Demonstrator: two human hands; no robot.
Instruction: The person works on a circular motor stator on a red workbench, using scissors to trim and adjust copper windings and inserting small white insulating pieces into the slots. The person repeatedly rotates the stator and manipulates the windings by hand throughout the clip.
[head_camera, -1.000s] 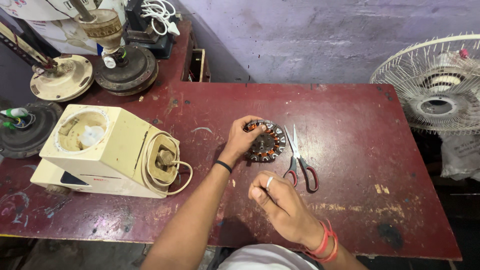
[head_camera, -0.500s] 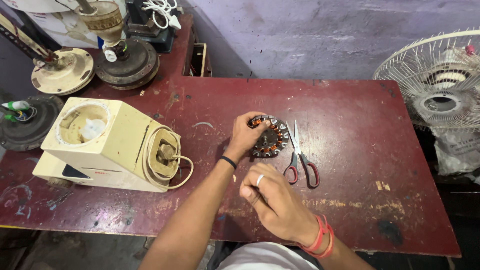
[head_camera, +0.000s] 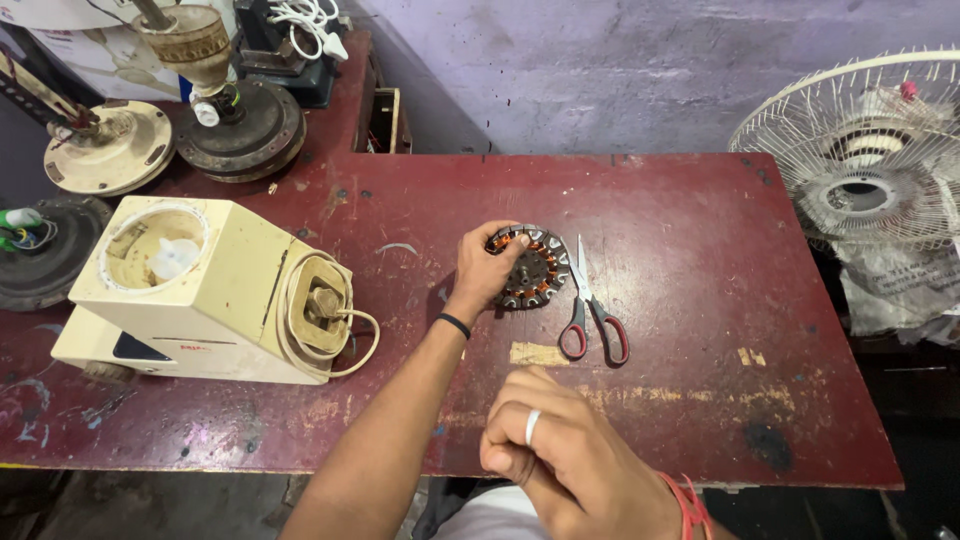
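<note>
Since half a second ago our right hand (head_camera: 565, 465) has drawn lower toward the bottom edge of the frame, while our left hand (head_camera: 487, 265) has stayed on the motor stator (head_camera: 530, 268) at the middle of the picture. We see the left hand's fingers curled over the left rim of that round stator, gripping it as it lies flat on the red table (head_camera: 700, 230). Copper windings ring its metal core. Our right hand, with a ring on one finger and red bands at the wrist, is loosely curled with fingertips pinched together; we cannot tell whether anything is held between them.

Just right of the stator lie red-handled scissors (head_camera: 590, 310), blades pointing toward the top of the frame, closed and close beside the stator's rim. At centre left rests a cream mixer base (head_camera: 215, 290) tipped on its side, its cord wound at the near end. Ceiling fan motors (head_camera: 235, 125) sit in the upper left, and a white table fan (head_camera: 865, 160) stands at the right edge.
</note>
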